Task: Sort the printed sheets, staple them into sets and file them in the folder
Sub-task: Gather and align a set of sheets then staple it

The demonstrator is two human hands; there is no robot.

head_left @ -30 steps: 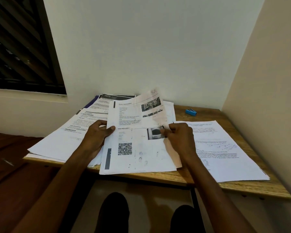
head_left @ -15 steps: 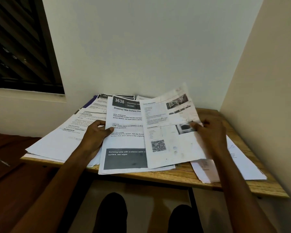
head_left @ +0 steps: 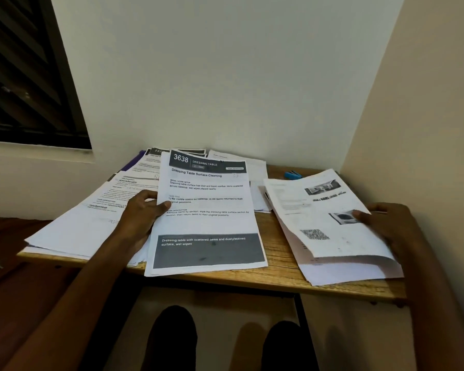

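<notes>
The sheet with the QR code (head_left: 330,218) is held at the right of the surface (head_left: 276,253), pinched at its right edge by the right hand (head_left: 386,228), thumb on top, above a right-hand pile (head_left: 346,271). The sheet numbered 3638 (head_left: 206,210) lies at the middle, its left edge gripped by the left hand (head_left: 142,212), thumb on the print. More sheets (head_left: 91,218) are fanned out at the left. A purple edge, possibly the folder (head_left: 134,163), shows far left; a blue object, perhaps the stapler (head_left: 292,174), lies at the far side. The paper is judged light, limp and easily creased; it is best taken by an edge.
</notes>
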